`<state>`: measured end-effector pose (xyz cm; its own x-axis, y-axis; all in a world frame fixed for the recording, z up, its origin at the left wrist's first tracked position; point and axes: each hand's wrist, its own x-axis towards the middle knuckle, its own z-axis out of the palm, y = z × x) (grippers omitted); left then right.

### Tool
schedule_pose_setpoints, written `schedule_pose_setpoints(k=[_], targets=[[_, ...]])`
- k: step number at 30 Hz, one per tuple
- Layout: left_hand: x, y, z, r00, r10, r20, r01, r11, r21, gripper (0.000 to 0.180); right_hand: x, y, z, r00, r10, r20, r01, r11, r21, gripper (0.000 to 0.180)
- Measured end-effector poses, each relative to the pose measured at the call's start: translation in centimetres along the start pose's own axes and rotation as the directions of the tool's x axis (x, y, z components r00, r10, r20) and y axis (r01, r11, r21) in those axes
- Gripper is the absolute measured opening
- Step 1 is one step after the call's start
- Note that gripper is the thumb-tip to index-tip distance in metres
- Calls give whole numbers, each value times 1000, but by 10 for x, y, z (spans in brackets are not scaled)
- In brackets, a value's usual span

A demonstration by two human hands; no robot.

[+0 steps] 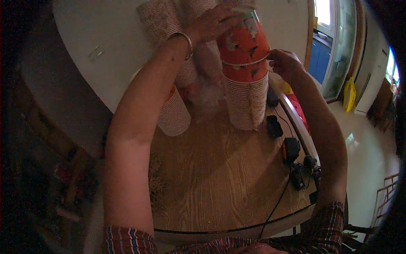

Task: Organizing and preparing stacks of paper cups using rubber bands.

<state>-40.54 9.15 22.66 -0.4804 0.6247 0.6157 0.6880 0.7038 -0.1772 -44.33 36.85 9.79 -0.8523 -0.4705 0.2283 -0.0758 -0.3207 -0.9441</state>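
A tall tube (244,46) stands upright on the table, its upper part orange with torn, pale patches. Beige cord (246,101) wraps its lower part in close, even rows. One pale strand of cord (249,63) crosses the orange surface higher up and runs to my right hand (287,62), whose fingers are pinched together at the tube's right side. My left hand (213,23), with a bangle at the wrist, reaches across to the tube's upper left side and grips it; some of its fingertips are hard to make out.
Several other cord-wrapped tubes (158,21) stand behind and to the left, with a shorter one (175,116) beside my left forearm. Along the wooden table's (211,178) right edge lie black adapters (291,149) and cables. A yellow bag (349,94) hangs farther right.
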Motion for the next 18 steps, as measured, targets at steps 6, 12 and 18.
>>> schedule_pose_setpoints(k=[6,12,18], targets=[[-6,37,-1,996,-77,-55,77,997,-1,42,-15,6,7,1000,-25,-18,25,1000,13,23],[-2,43,-4,993,-119,-2,120,993,9,42,2,23,-10,992,-42,119,38,999,38,27],[4,46,-2,988,-149,47,148,989,15,43,23,36,-30,989,-120,92,147,904,-402,28]])
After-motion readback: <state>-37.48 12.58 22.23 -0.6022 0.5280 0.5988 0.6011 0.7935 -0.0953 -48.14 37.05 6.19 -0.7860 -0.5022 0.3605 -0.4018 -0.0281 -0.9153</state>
